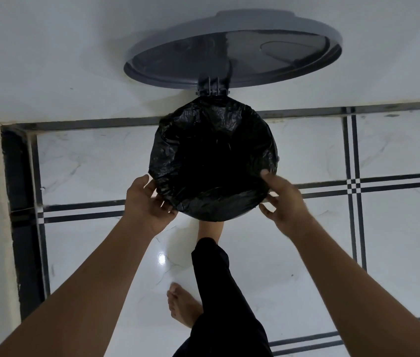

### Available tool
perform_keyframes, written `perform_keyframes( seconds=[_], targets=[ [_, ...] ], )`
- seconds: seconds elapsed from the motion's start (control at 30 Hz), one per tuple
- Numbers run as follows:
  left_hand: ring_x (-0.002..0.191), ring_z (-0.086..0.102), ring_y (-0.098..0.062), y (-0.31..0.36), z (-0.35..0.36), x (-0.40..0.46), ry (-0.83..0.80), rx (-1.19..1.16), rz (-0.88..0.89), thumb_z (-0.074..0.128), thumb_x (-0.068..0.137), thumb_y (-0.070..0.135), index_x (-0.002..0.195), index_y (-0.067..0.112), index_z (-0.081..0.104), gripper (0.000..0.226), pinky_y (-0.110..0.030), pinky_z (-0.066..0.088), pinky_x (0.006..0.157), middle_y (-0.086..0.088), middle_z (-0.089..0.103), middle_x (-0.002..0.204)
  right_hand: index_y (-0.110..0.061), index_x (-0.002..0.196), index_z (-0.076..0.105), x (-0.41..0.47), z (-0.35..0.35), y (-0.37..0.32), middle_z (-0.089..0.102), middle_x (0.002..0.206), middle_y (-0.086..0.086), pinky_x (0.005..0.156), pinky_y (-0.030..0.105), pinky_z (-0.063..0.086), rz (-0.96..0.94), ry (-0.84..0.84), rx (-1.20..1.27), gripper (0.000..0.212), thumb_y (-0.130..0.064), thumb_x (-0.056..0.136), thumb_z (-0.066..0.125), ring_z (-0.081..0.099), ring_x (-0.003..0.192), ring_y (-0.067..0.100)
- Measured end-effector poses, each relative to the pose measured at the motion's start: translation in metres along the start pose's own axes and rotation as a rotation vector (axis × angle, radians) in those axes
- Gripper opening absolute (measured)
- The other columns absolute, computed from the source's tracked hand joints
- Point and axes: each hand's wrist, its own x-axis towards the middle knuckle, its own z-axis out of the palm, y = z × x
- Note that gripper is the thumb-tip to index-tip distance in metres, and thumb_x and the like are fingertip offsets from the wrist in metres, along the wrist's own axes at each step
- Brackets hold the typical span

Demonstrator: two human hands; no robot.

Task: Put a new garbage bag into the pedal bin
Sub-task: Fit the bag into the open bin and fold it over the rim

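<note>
I see a glossy white tiled floor (396,150) crossed by dark double lines, meeting a plain white wall (49,60) behind it.

Garbage bag (212,161) in pedal bin, raised lid (232,50) behind.

1 bin (232,51), 1 bag (212,161) – 2 hands (147,202) (285,202), prob. 2 feet (182,304).

A home interior: glossy white marble-look floor tiles (229,279) with black border strips, a plain white wall (49,60), and a bare foot (182,309).
</note>
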Motion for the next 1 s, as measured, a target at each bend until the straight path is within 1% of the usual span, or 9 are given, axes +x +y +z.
perform_keyframes(
  seconds=[0.07,0.2,0.33,0.43,0.6,0.77,0.87,0.93,1.0],
  targets=[
    [0.112,0.066,-0.029,-0.003,-0.002,-0.001,-0.010,-0.006,0.025,0.060,0.095,0.034,0.106,0.017,0.071,0.024,-0.046,0.050,0.106,-0.007,0.067,0.119,-0.017,0.123,0.067,-0.005,0.001,0.020,0.078,0.115,0.000,0.093,0.038,0.057,-0.038,0.000,-0.090,0.051,-0.033,0.080,0.089,0.073,0.110,0.017],
    [0.106,0.069,-0.027,-0.006,-0.007,-0.004,-0.034,0.005,0.052,0.060,0.093,0.028,0.109,0.015,0.070,0.023,-0.040,0.055,0.098,-0.005,0.071,0.109,-0.004,0.110,0.072,-0.009,-0.001,0.045,0.073,0.103,0.015,0.082,0.028,0.062,-0.097,0.103,-0.054,0.032,-0.015,0.083,0.087,0.074,0.104,0.022],
    [0.088,0.067,-0.025,-0.008,-0.010,-0.004,-0.032,0.054,0.058,0.062,0.088,0.026,0.102,0.018,0.067,0.018,-0.035,0.057,0.075,-0.003,0.069,0.098,-0.004,0.101,0.073,-0.016,-0.005,0.054,0.074,0.095,0.007,0.082,0.023,0.061,-0.060,0.047,0.201,0.012,0.001,0.091,0.073,0.072,0.097,0.016],
    [0.082,0.063,-0.025,-0.009,-0.009,-0.005,-0.022,0.081,0.069,0.061,0.086,0.022,0.091,0.017,0.068,0.010,-0.033,0.056,0.067,-0.003,0.066,0.096,-0.005,0.105,0.074,-0.019,-0.007,0.058,0.080,0.094,0.002,0.081,0.025,0.063,-0.021,0.085,0.308,0.017,0.006,0.094,0.068,0.075,0.096,0.016],
    [0.087,0.061,-0.023,-0.016,-0.013,-0.009,0.012,0.103,0.105,0.062,0.092,0.021,0.095,0.018,0.069,0.008,-0.036,0.053,0.081,-0.001,0.066,0.097,-0.010,0.106,0.070,-0.016,-0.006,0.059,0.078,0.096,0.003,0.081,0.029,0.059,0.020,0.103,0.257,0.014,-0.002,0.095,0.071,0.074,0.086,0.015],
    [0.101,0.066,-0.020,-0.039,-0.023,-0.018,-0.030,0.124,0.116,0.064,0.098,0.026,0.096,0.020,0.063,0.006,-0.038,0.053,0.089,0.004,0.065,0.085,-0.012,0.106,0.072,-0.011,-0.006,0.059,0.076,0.095,0.000,0.084,0.028,0.057,0.049,0.057,0.309,0.015,-0.001,0.098,0.065,0.071,0.087,0.012],
    [0.121,0.064,-0.027,-0.047,-0.030,-0.023,-0.070,0.202,0.129,0.062,0.100,0.027,0.117,0.023,0.067,0.019,-0.043,0.053,0.094,0.000,0.067,0.110,-0.008,0.111,0.073,-0.009,-0.008,0.058,0.079,0.102,0.002,0.084,0.025,0.061,0.071,-0.009,0.350,0.020,0.001,0.100,0.060,0.074,0.090,0.011],
    [0.123,0.063,-0.032,-0.048,-0.034,-0.023,-0.094,0.232,0.149,0.060,0.102,0.024,0.133,0.026,0.064,0.032,-0.046,0.054,0.096,-0.002,0.068,0.125,-0.005,0.111,0.074,-0.006,-0.007,0.057,0.079,0.107,0.005,0.083,0.024,0.062,0.071,-0.028,0.367,0.021,0.003,0.101,0.057,0.076,0.092,0.013],
    [0.123,0.064,-0.034,-0.048,-0.036,-0.024,-0.100,0.255,0.147,0.059,0.103,0.022,0.139,0.028,0.061,0.036,-0.047,0.056,0.095,-0.001,0.068,0.134,-0.003,0.109,0.074,-0.004,-0.005,0.055,0.079,0.105,0.008,0.082,0.025,0.063,0.072,-0.027,0.373,0.021,0.005,0.101,0.056,0.076,0.090,0.015]
  ],
)
